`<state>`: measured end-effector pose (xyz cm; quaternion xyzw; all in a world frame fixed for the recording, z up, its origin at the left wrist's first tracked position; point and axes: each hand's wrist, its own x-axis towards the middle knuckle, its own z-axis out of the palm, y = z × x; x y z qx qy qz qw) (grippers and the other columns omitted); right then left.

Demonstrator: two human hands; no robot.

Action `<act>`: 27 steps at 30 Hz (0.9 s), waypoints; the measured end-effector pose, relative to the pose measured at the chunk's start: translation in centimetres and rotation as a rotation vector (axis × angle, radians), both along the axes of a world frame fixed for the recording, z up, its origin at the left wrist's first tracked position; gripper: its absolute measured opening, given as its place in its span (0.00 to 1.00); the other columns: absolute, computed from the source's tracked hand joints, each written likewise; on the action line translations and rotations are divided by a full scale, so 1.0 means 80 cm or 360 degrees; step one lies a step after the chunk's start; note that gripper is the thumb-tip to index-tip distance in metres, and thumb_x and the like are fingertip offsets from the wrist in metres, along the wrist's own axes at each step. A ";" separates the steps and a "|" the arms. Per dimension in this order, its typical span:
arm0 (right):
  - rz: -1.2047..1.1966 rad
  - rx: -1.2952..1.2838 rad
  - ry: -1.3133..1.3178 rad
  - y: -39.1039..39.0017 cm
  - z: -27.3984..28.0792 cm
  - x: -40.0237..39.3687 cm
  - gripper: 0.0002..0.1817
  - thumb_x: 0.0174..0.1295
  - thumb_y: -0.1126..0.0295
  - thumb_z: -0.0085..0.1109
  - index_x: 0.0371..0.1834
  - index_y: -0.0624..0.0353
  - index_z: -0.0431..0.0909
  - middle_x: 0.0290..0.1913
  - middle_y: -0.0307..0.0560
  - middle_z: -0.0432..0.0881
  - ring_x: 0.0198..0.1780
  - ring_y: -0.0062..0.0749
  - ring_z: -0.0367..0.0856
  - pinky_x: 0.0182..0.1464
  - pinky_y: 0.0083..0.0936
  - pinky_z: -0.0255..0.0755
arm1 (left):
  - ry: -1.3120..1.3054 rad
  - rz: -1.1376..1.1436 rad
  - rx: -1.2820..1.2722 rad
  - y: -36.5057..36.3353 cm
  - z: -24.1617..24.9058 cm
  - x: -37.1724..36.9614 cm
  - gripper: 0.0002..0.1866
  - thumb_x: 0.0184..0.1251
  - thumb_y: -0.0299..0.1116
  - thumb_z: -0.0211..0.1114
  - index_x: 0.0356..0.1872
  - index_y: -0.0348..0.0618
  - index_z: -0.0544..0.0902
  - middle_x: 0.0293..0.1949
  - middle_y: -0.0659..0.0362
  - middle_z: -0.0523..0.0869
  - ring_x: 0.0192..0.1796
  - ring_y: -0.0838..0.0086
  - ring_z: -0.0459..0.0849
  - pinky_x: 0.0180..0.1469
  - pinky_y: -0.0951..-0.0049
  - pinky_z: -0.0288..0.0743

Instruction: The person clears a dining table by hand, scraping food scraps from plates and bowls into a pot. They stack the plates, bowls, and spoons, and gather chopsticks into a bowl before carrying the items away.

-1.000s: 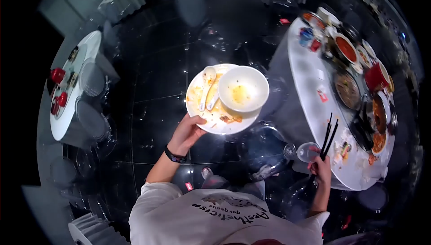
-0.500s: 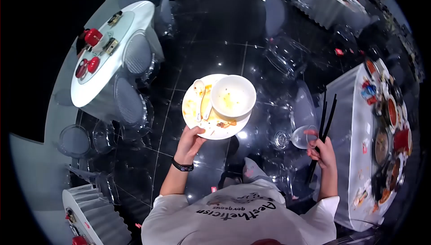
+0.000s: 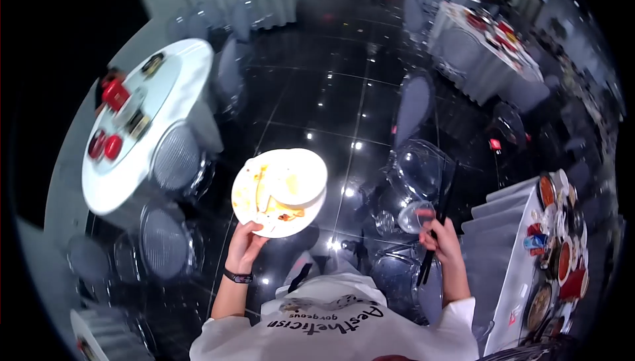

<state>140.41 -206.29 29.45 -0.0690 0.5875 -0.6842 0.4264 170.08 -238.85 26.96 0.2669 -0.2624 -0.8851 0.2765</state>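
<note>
My left hand, with a dark band on the wrist, grips the near rim of a white plate smeared with orange food remains. A white bowl rests on this plate, and a white spoon lies beside it. Glare washes out part of the bowl. Held out to the right, my right hand is closed around black chopsticks and a clear wine glass. The glass is tipped on its side, its foot pointing left. The exact number of chopsticks is hard to make out.
A round white table with red items stands left, clear chairs around it. On the right is a table covered with used dishes. Other laid tables stand farther off. Transparent chairs line the dark tiled floor.
The view has tilted up and shifted, bringing more far tables into sight. Plate and both hands appear farther left and lower in the picture. Both hands keep their holds.
</note>
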 end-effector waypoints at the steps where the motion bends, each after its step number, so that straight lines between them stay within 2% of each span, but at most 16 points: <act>1: -0.0036 0.0000 0.0028 -0.029 0.008 -0.032 0.19 0.59 0.75 0.47 0.55 0.68 0.72 0.19 0.52 0.76 0.11 0.14 0.55 0.14 0.14 0.50 | -0.0016 -0.0017 0.0000 -0.032 0.000 -0.035 0.33 0.51 0.14 0.53 0.65 0.34 0.63 0.62 0.48 0.72 0.63 0.57 0.73 0.62 0.56 0.72; 4: -0.0180 -0.0051 0.0130 -0.105 0.026 -0.131 0.19 0.58 0.75 0.48 0.54 0.69 0.72 0.19 0.51 0.76 0.11 0.14 0.54 0.14 0.14 0.49 | -0.0038 -0.0086 -0.0058 -0.129 -0.004 -0.145 0.35 0.50 0.15 0.53 0.66 0.36 0.62 0.63 0.48 0.70 0.64 0.55 0.71 0.64 0.54 0.69; 6: -0.0363 -0.0050 0.0221 -0.151 0.035 -0.189 0.20 0.58 0.75 0.48 0.54 0.69 0.72 0.19 0.51 0.76 0.10 0.14 0.53 0.13 0.14 0.49 | 0.0024 -0.0181 -0.0109 -0.202 -0.015 -0.219 0.35 0.52 0.15 0.52 0.66 0.35 0.61 0.62 0.47 0.71 0.63 0.56 0.73 0.60 0.56 0.74; 11: -0.0875 -0.0027 0.0374 -0.245 0.054 -0.331 0.19 0.59 0.73 0.48 0.54 0.67 0.72 0.17 0.50 0.76 0.08 0.14 0.51 0.12 0.14 0.47 | 0.0026 -0.0551 -0.0105 -0.394 -0.048 -0.443 0.32 0.52 0.16 0.53 0.64 0.35 0.64 0.58 0.48 0.75 0.58 0.58 0.78 0.56 0.58 0.77; 16: -0.1389 0.0179 0.0474 -0.301 0.076 -0.419 0.19 0.61 0.68 0.48 0.54 0.66 0.71 0.16 0.44 0.73 0.08 0.13 0.51 0.11 0.14 0.45 | 0.0051 -0.0924 -0.0111 -0.508 -0.012 -0.694 0.32 0.52 0.14 0.52 0.64 0.35 0.63 0.59 0.48 0.75 0.58 0.58 0.78 0.56 0.59 0.78; 18: -0.1544 0.0215 0.0445 -0.312 0.068 -0.458 0.19 0.61 0.67 0.48 0.53 0.65 0.72 0.16 0.43 0.73 0.08 0.13 0.51 0.10 0.14 0.45 | 0.0076 -0.1087 -0.0158 -0.541 -0.007 -0.809 0.33 0.52 0.14 0.52 0.64 0.36 0.63 0.59 0.48 0.75 0.58 0.57 0.78 0.54 0.59 0.79; 22: -0.1907 0.0211 0.0326 -0.322 0.038 -0.547 0.18 0.59 0.68 0.49 0.50 0.66 0.73 0.16 0.43 0.73 0.08 0.14 0.51 0.10 0.14 0.44 | 0.0122 -0.1333 -0.0105 -0.551 0.001 -1.013 0.33 0.52 0.14 0.53 0.64 0.35 0.63 0.59 0.48 0.75 0.58 0.57 0.78 0.54 0.57 0.79; 23: -0.2000 0.0207 0.0321 -0.319 0.024 -0.574 0.18 0.59 0.68 0.49 0.50 0.66 0.74 0.16 0.43 0.73 0.08 0.14 0.52 0.10 0.14 0.45 | 0.0080 -0.1438 -0.0188 -0.549 0.006 -1.064 0.34 0.50 0.15 0.54 0.65 0.36 0.64 0.61 0.50 0.73 0.62 0.58 0.75 0.63 0.57 0.71; 27: -0.2280 0.0125 0.0254 -0.289 -0.012 -0.652 0.18 0.59 0.69 0.51 0.51 0.65 0.73 0.17 0.46 0.74 0.09 0.14 0.53 0.12 0.14 0.48 | 0.0075 -0.1682 -0.0192 -0.506 0.020 -1.237 0.33 0.50 0.15 0.53 0.64 0.34 0.64 0.61 0.49 0.73 0.63 0.58 0.73 0.64 0.55 0.70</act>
